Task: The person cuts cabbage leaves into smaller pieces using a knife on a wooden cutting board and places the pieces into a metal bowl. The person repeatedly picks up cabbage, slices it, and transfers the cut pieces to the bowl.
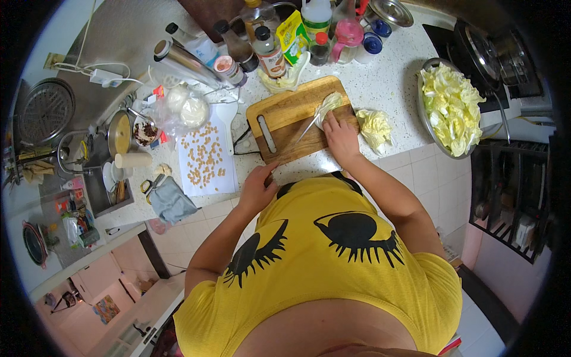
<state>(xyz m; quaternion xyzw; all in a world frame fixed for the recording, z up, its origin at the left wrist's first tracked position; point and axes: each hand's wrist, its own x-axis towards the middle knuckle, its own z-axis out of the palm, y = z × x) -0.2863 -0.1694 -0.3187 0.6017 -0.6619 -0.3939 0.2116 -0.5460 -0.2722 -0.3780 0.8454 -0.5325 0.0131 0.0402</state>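
A two-tone wooden cutting board with a handle slot lies on the speckled counter in front of me. Near its right end, the fingers of my right hand are closed on a pale cabbage leaf. A thin, pointed strip slants from the leaf toward the board's near edge; whether it is a knife blade or part of the leaf, I cannot tell. My left hand is at the board's near left corner, fingers curled against its edge. Just right of the board sits a small cabbage piece.
An oval metal basin heaped with torn cabbage leaves stands at the right, beside the stove. Left are peanuts on white paper, a white spatula and a grey cloth. Bottles line the back; a sink is far left.
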